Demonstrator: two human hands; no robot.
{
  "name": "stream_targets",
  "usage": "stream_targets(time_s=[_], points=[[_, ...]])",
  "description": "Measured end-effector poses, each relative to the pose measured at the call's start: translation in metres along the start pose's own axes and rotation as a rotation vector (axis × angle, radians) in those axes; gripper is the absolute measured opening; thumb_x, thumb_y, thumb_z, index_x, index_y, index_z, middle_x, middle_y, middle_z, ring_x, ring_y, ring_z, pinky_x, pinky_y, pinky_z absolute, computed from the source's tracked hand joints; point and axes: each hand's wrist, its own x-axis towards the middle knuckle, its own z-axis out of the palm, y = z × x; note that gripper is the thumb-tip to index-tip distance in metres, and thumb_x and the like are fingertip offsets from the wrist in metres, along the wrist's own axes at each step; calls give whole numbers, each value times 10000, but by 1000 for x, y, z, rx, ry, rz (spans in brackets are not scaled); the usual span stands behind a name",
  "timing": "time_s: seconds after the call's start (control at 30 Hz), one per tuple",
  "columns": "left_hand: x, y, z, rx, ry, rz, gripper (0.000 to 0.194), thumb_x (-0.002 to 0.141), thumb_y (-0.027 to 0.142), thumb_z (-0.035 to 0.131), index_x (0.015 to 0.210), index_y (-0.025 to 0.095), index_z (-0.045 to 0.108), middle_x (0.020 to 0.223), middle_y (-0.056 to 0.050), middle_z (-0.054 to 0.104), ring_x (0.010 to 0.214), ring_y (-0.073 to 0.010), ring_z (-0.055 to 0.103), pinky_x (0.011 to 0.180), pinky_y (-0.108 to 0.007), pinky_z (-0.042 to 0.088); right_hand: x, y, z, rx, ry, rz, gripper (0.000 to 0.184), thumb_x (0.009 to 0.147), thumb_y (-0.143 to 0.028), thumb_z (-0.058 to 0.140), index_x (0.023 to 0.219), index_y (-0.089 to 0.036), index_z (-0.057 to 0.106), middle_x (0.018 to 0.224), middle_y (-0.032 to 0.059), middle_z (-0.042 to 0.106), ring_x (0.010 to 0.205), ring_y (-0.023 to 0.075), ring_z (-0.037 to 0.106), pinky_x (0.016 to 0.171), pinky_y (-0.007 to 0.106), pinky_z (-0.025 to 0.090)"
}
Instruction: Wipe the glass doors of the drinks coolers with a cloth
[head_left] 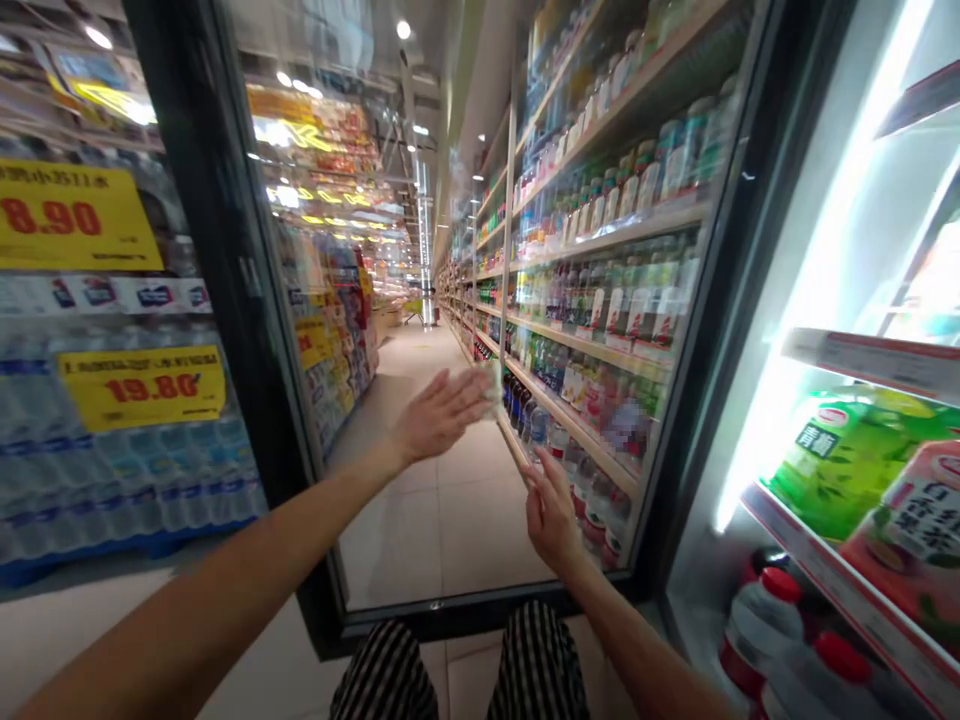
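Note:
An open glass cooler door (442, 540) with a black frame stands in front of me. My left hand (442, 415) lies flat at the glass with its fingers stretched, blurred by motion. Beneath its fingertips is a pale, crumpled cloth (489, 390), mostly hidden by the hand. Lower and to the right, my right hand (553, 510) is at the glass or just before it. Its fingers are partly spread and loosely bent, with nothing visible in them. Whether the right fingertips touch the pane I cannot tell.
On the right is the lit cooler interior, with green drink packs (832, 455), pink packs (911, 530) and red-capped bottles (765, 620). Stacked water bottles (150, 480) with yellow price signs (142, 388) stand left. Through the glass, bottle shelves (592, 340) line an aisle. My knees (386, 670) are below.

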Motion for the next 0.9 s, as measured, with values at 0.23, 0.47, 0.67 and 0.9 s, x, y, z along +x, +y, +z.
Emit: stream_targets(time_s=[0.23, 0.47, 0.67, 0.9], points=[[-1, 9, -2, -63, 59, -213, 590, 864, 276, 421, 1396, 133, 209, 1411, -142, 346, 1363, -190, 185, 1111, -401, 166, 69, -36, 42, -76, 11, -184, 506, 844, -117, 334, 1346, -176, 329, 1383, 131, 378, 1363, 220, 211, 1059, 453, 326], [-57, 24, -2, -9, 85, -533, 731, 827, 350, 506, 1424, 181, 121, 1450, -155, 259, 1359, -251, 202, 1099, -499, 127, 94, -26, 50, -358, -7, -221, 350, 871, -271, 454, 1215, -331, 481, 1402, 14, 391, 1374, 215, 170, 1101, 524, 110], [-62, 44, -2, -59, 55, -614, 694, 837, 318, 478, 1425, 218, 124, 1460, -116, 241, 1361, -265, 189, 1093, -519, 140, 78, 66, -22, -442, 433, 196, 368, 875, -204, 378, 1228, -209, 480, 1421, 125, 339, 1362, 250, 200, 1045, 587, 195], [-56, 50, 5, 10, 80, -661, 692, 835, 281, 472, 1426, 213, 119, 1468, -126, 212, 1362, -281, 183, 1075, -555, 160, 65, 31, 13, -371, 7, -200, 441, 816, -145, 486, 1212, -337, 500, 1414, 14, 373, 1363, 218, 211, 1087, 479, 214]])
